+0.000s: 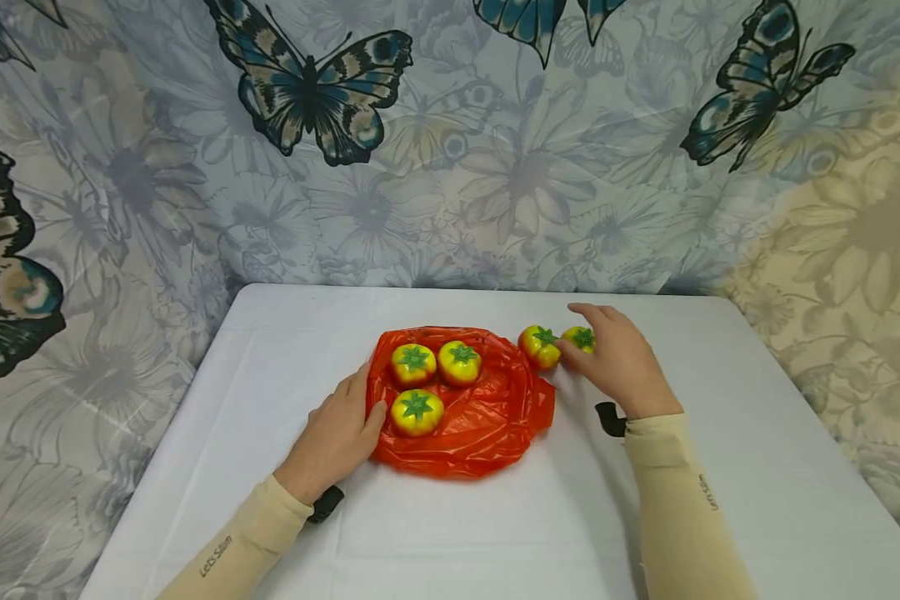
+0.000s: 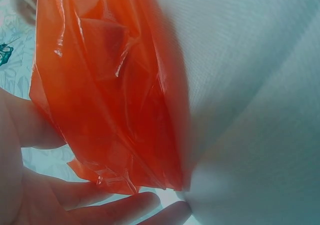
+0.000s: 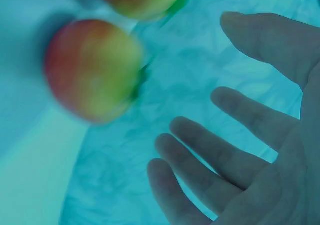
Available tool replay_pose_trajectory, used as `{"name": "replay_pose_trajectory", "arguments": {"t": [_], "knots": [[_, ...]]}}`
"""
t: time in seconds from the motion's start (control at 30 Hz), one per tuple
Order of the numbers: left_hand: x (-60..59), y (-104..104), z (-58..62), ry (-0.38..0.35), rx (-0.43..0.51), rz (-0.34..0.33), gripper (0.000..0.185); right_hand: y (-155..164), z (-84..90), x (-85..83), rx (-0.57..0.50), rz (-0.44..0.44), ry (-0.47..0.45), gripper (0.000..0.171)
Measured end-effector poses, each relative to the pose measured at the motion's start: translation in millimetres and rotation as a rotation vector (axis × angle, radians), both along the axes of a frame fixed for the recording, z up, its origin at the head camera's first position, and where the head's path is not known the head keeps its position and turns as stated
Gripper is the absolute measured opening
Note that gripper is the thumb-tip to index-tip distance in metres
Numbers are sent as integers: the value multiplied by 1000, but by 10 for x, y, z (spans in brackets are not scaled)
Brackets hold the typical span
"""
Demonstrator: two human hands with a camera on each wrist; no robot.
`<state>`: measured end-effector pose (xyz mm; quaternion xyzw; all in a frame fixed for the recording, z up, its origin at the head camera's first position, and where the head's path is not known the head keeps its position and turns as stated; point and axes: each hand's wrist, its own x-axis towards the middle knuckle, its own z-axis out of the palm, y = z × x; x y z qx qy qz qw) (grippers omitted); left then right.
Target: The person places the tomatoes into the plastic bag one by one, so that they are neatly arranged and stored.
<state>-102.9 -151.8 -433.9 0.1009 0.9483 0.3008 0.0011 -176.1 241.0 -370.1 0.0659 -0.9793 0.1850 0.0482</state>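
Observation:
An orange plastic bag [image 1: 487, 417] lies crumpled in the middle of the white table [image 1: 757, 433]. Three yellow-red tomatoes with green stems sit on it: two at the back [image 1: 413, 364] [image 1: 459, 362] and one in front [image 1: 416, 412]. Two more tomatoes [image 1: 539, 346] [image 1: 579, 339] stand on the table just right of the bag. My right hand [image 1: 615, 358] hovers by these two with fingers straight and spread [image 3: 200, 145], the nearer tomato [image 3: 95, 70] just ahead of them. My left hand [image 1: 341, 429] rests flat at the bag's left edge [image 2: 110, 105], thumb against the plastic.
A butterfly-and-flower patterned cloth [image 1: 450, 167] hangs behind and around the table. The table's back edge runs just beyond the tomatoes. Both forearms wear beige sleeves, each with a black strap at the wrist.

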Motion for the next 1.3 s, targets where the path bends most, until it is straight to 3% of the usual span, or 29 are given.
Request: {"name": "replay_pose_trajectory", "arguments": {"t": [0.17, 0.4, 1.03, 1.3], "knots": [[-2, 4, -4, -2, -7, 4, 73, 258, -98, -67, -11, -34, -98, 73], [1, 10, -10, -16, -7, 2, 75, 346, -228, -154, -27, -34, -213, 79], [-19, 7, 7, -28, -18, 8, 76, 365, -320, -201, -35, -50, -243, 75], [-25, 8, 3, -33, -25, 14, 77, 414, -133, -109, -65, -22, -174, 78]]}}
